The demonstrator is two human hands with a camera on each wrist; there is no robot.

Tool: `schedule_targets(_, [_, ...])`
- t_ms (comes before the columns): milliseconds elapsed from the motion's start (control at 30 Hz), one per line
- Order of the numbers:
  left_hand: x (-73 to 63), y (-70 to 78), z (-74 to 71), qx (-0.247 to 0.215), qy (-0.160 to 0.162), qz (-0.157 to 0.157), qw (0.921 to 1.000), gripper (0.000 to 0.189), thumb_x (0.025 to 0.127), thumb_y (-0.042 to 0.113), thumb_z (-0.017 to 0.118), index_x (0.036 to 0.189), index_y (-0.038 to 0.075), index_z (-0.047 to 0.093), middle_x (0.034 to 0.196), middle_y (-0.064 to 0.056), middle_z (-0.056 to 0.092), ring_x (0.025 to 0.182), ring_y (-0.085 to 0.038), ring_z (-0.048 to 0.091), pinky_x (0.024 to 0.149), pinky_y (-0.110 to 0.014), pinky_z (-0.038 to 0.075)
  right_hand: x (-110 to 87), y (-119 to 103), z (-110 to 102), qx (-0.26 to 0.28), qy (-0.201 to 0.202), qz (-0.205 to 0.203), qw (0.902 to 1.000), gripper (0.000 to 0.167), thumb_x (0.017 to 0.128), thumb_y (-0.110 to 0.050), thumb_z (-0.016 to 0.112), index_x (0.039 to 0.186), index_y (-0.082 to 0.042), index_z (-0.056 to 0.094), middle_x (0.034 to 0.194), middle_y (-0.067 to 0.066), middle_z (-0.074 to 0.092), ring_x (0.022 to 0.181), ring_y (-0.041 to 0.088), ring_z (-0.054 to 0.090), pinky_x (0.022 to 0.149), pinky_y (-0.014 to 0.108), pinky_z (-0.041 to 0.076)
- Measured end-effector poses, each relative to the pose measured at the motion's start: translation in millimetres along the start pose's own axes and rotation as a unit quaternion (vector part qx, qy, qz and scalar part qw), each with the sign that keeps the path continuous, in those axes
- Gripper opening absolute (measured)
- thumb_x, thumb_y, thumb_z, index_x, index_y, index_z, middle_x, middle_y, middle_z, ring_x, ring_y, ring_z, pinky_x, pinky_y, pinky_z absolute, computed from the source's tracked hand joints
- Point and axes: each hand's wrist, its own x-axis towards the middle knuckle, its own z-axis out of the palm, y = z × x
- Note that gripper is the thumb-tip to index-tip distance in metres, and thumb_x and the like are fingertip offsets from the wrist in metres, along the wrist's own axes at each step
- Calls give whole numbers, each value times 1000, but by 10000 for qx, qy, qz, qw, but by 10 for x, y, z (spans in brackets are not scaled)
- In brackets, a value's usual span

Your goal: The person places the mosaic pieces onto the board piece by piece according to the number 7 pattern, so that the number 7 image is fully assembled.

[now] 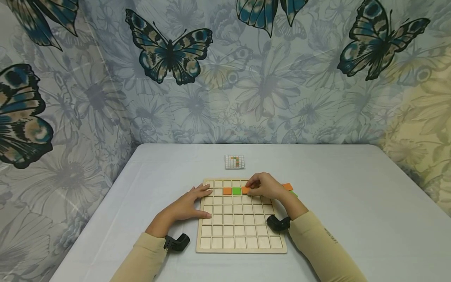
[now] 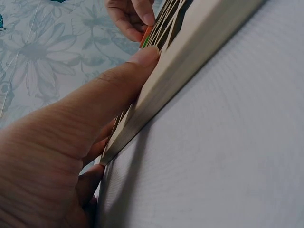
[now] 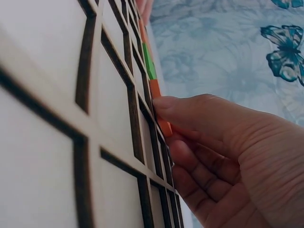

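On the pale wooden gridded board (image 1: 241,250), a flat, square orange tile (image 1: 244,190) lay in the second row from the far edge, directly right of a flat, square green tile (image 1: 236,191). The nearer right hand (image 1: 266,186) pinched it from the board's right side; whether it sat flush could not be told. The left hand (image 1: 188,203) rested, fingers extended, on the board's left edge.

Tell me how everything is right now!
Left hand: resting on the board
Board: lying flat, mostly unfilled
Right hand: pinching an orange tile
That orange tile: unclear whether seated
Green tile: in the board
Leftmost orange tile: in the board
Loose tiles: off the board
Little card: face up
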Motion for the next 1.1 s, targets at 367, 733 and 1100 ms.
schedule_targets(367, [-10,14,-14,48,-1,7,10000,83,71,43,78,141,15,43,154,-5,25,144,-37,10,116,-56,12,-2,-2,6,46,5,-116,9999,22,80,-11,73,99,0,69,100,13,65,88,20,62,77,27,54])
schedule_targets(733, [4,6,7,89,1,45,9999,83,71,45,77,141,15,43,154,-5,25,144,-37,9,116,-56,12,-120,-26,-166,-343,210,61,9992,27,81,-17,73,103,-2,69,101,10,66,91,22,60,79,34,52])
schedule_targets(1100, [7,-8,22,60,32,-24,10000,83,70,45,78,141,16,43,155,-4,25,143,-38,8,114,-59,13,-371,92,-342,-511,423,274,9974,29,81,-20,73,103,-2,69,100,11,66,87,19,59,78,35,52])
